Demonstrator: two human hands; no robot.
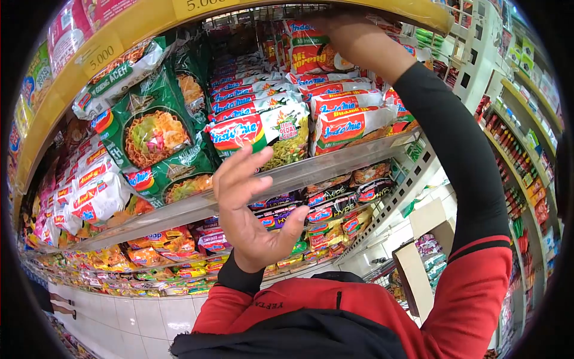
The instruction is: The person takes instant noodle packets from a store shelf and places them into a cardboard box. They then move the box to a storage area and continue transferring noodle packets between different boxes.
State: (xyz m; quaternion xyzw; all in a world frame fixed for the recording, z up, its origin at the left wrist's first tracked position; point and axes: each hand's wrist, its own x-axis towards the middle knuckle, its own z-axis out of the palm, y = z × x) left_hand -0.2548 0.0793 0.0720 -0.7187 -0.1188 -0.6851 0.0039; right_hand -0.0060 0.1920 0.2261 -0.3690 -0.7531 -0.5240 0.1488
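Observation:
My left hand [254, 221] is raised before the shelf's clear front strip [335, 161]. Its fingers are spread, with nothing in them. Behind it lie Indomie instant noodle packs: a white and green one [287, 149], red and white ones [344, 128], and green ones [156, 134] to the left. Deep under the upper shelf, my right hand [359, 45] reaches in at the top of a red Mi Goreng noodle pack [308, 54] that stands upright. Shadow and the shelf edge hide its fingertips, so its grip does not show.
A yellow shelf edge [140, 27] with price tags runs overhead. Lower shelves hold black noodle packs [323, 212] and orange ones [158, 239]. Cardboard boxes [415, 275] stand at my right, with another stocked shelf [520, 161] beyond. Someone's legs [60, 303] show at lower left.

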